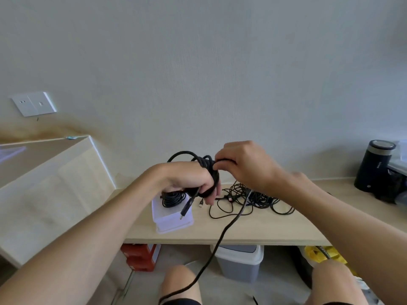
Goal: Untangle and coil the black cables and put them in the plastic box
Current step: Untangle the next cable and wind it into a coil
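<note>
Holding a bundle of black cable loops (209, 166) in the air above a pale wooden worktop (264, 230), the left hand (189, 181) has its fingers curled round the lower part of the bundle, so its grip is closed on the loops. The right hand (244, 164) sits just beside that grip and a little higher. It pinches the top of the same bundle between thumb and fingers, and its grip is closed on the cable too.

A short cable end with a plug (186, 209) hangs down from the left grip. A long loose tail (220, 236) drops from under the right grip, passes the front edge of the worktop and runs on down towards the person's lap.

Directly below the left grip, a clear plastic box (174, 219) stands on the worktop. One coiled black cable (172, 199) already lies inside it, partly hidden by the hand. Below the right grip, and spreading out to its right, a tangle of thin black cables (253, 199) lies on the worktop, just beside the box.

Well to the right of both grips, a dark cylindrical container (372, 166) stands by the wall. Far to the left of the grips, a white wall socket (34, 103) is set in the wall. Under the worktop are red boxes (141, 256) and a grey bin (239, 263).
</note>
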A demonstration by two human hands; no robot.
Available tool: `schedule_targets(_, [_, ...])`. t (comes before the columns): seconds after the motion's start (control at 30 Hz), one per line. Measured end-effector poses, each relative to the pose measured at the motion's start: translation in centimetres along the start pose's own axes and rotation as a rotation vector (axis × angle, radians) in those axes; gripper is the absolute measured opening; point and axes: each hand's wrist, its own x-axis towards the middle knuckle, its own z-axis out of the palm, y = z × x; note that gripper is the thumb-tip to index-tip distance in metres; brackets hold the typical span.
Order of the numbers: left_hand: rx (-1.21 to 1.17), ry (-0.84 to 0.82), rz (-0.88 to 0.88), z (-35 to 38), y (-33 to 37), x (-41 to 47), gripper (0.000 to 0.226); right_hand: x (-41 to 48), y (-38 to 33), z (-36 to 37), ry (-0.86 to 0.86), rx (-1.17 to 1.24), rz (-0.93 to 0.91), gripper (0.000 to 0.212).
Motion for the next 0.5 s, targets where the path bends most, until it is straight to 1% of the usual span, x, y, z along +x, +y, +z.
schedule_targets(0.03, [-0.103, -0.111, 0.051, -0.1, 0.1, -0.5, 0.038, 0.0, 0.1, 0.1, 0.040, 0.052, -0.006, 0.020])
schedule_targets(0.07, [-0.200, -0.208, 0.112, -0.2, 0.1, -0.9, 0.039, 0.0, 0.1, 0.1, 0.060, 0.138, 0.030, 0.017])
schedule_targets(0.13, [-0.313, -0.322, 0.229, 0.0, -0.2, -1.1, 0.039, 0.1, 0.1, -0.5, 0.014, 0.389, 0.178, 0.015])
schedule_targets(0.2, [-0.446, -0.373, 0.329, 0.2, -0.5, -1.1, 0.044, -0.2, 0.3, -0.7, -0.019, 0.743, 0.321, 0.017])
schedule_targets(0.23, [-0.528, -0.393, 0.381, 0.3, -0.4, -1.0, 0.049, -0.4, 0.5, -0.4, 0.008, 0.906, 0.388, 0.022])
schedule_targets(0.27, [-0.626, -0.397, 0.443, 0.4, -0.1, -1.0, 0.058, -0.7, 0.6, 0.1, 0.041, 1.013, 0.444, 0.030])
schedule_targets(0.3, [-0.753, -0.407, 0.514, 0.4, 0.2, -1.0, 0.064, -0.9, 0.6, 0.7, 0.053, 1.059, 0.483, 0.033])
schedule_targets(0.33, [-0.902, -0.423, 0.586, 0.5, 0.6, -0.9, 0.065, -1.1, 0.2, 1.5, 0.048, 1.050, 0.515, 0.030])
schedule_targets(0.37, [-1.048, -0.424, 0.639, 0.5, 1.1, -0.7, 0.062, -1.4, -0.1, 2.2, 0.042, 1.024, 0.541, 0.024])
schedule_targets(0.4, [-1.162, -0.386, 0.666, 0.6, 1.7, -0.5, 0.062, -1.5, -0.5, 2.6, 0.040, 1.016, 0.560, 0.018])
schedule_targets(0.43, [-1.246, -0.318, 0.671, 0.7, 2.1, -0.3, 0.066, -1.5, -0.8, 2.7, 0.043, 1.035, 0.575, 0.018])
schedule_targets(0.5, [-1.370, -0.151, 0.664, 0.8, 2.5, 0.2, 0.069, -1.3, -1.0, 2.4, 0.054, 1.081, 0.613, 0.031])
